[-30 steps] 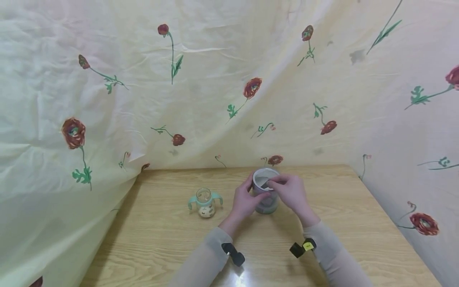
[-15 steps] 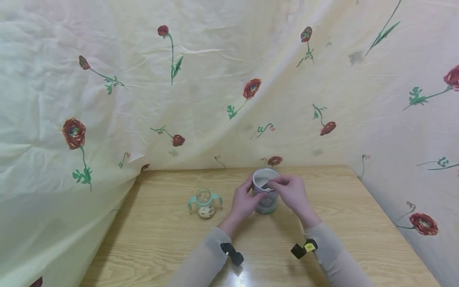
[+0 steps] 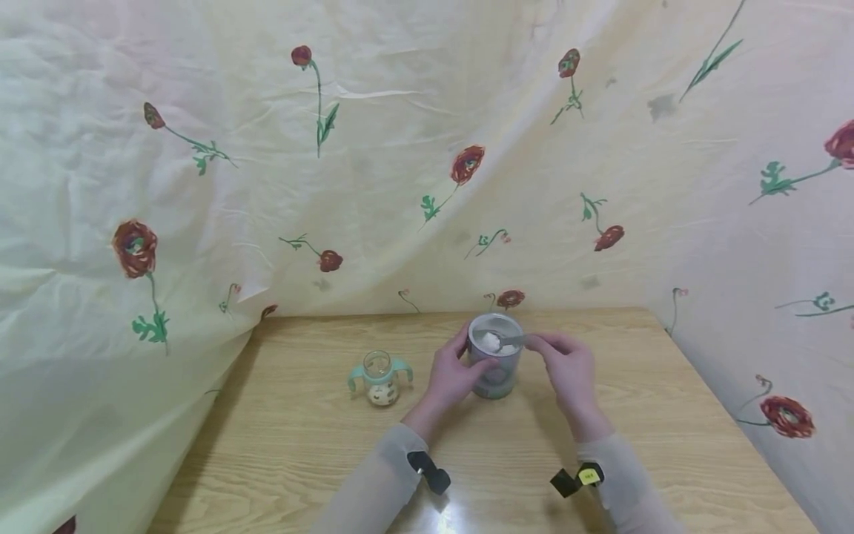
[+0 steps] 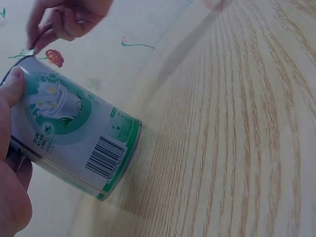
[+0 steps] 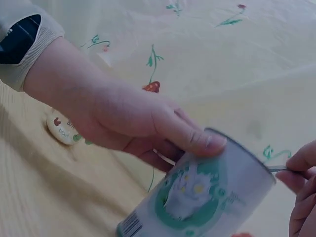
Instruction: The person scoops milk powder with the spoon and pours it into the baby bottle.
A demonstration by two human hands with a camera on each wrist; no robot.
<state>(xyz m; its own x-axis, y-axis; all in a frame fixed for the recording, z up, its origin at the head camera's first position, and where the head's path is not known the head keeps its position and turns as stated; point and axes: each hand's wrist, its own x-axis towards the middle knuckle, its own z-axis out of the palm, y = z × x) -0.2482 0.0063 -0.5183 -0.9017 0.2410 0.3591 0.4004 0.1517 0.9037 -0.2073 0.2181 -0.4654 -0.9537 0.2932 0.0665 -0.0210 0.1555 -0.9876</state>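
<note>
A milk powder can (image 3: pixel 497 377) stands uncovered on the table, with white and green print and a barcode clear in the left wrist view. My left hand (image 3: pixel 455 377) grips the can's left side near the rim, thumb across the front. At the can's right, my right hand (image 3: pixel 571 369) pinches the handle of a grey scoop (image 3: pixel 512 341). The scoop's bowl is at the can's mouth and bears a heap of white powder (image 3: pixel 491 342). In the right wrist view, only the handle shows past the can's rim (image 5: pixel 242 151).
A clear baby bottle (image 3: pixel 382 389) with mint-green handles stands without a cap to the left of the can. The wooden table (image 3: pixel 300 445) ends at a flower-patterned cloth (image 3: pixel 400 185) behind and at both sides.
My right hand has drawn back to the right and lifted the scoop from inside the can, now with white powder in it. The left hand stays on the can.
</note>
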